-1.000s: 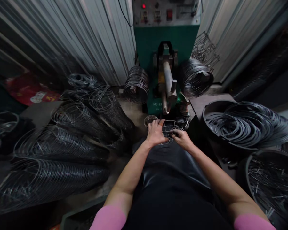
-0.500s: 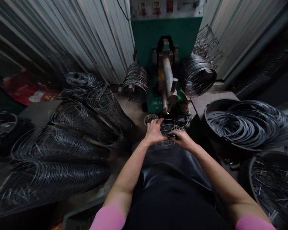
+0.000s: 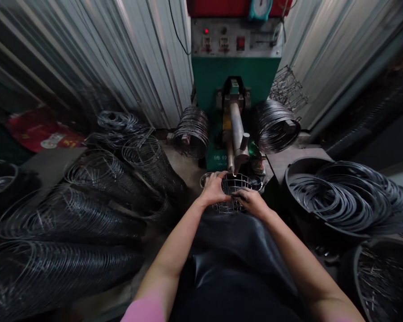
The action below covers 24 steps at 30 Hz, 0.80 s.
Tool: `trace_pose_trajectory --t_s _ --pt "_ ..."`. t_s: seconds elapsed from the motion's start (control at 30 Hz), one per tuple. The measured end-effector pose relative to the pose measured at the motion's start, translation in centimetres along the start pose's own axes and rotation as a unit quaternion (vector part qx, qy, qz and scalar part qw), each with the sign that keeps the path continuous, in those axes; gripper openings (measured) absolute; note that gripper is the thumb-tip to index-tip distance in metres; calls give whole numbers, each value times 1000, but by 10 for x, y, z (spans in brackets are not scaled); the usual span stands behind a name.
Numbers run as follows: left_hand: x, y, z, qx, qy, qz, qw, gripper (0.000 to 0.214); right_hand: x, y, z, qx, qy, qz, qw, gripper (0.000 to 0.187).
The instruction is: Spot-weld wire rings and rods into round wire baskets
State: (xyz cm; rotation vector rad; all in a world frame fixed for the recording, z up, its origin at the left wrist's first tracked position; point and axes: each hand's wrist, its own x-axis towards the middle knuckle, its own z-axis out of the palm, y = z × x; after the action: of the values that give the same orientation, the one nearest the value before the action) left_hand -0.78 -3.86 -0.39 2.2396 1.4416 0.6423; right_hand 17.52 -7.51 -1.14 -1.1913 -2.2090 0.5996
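Note:
A round wire basket (image 3: 235, 182) of thin metal rods is between my hands, right below the electrode tips of a green spot welder (image 3: 237, 129). My left hand (image 3: 214, 190) is closed around the basket's left side, its thumb reaching inward. On the right, my right hand (image 3: 252, 201) grips the near side, fingers bent and pointing left. The fingertips of both hands come close together over the mesh. A small bright spot shows at the electrode tip by the basket's far rim. Whether the right fingers also pinch a loose wire is too small to tell.
Wire coils (image 3: 192, 132) flank the welder. Stacks of wire rings (image 3: 87, 214) fill the left side. To the right, a black tub (image 3: 290, 172) holds wire hoops, and another tub (image 3: 354, 273) contains short rods. A dial (image 3: 260, 9) sits atop the control panel.
The view has tilted upward, so the panel's red light, the red top and the dial now show. Both hands keep their grip on the basket under the electrodes.

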Motion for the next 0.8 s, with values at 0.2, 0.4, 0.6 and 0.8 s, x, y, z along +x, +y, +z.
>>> trace_pose_trajectory --t_s 0.2,0.4,0.6,0.8 --pt "20 -5 -1 -17 -7 -19 1000 88 17 6 -9 -19 4 -10 1000 19" --pt "22 -3 -1 -7 -3 -35 999 89 14 6 -8 -36 16 -2 999 23" --pt "30 -3 0 0 9 -66 998 88 23 10 -6 -63 35 2 997 23" --pt "35 -4 2 6 16 -72 997 89 27 14 -7 -88 34 9 995 25"
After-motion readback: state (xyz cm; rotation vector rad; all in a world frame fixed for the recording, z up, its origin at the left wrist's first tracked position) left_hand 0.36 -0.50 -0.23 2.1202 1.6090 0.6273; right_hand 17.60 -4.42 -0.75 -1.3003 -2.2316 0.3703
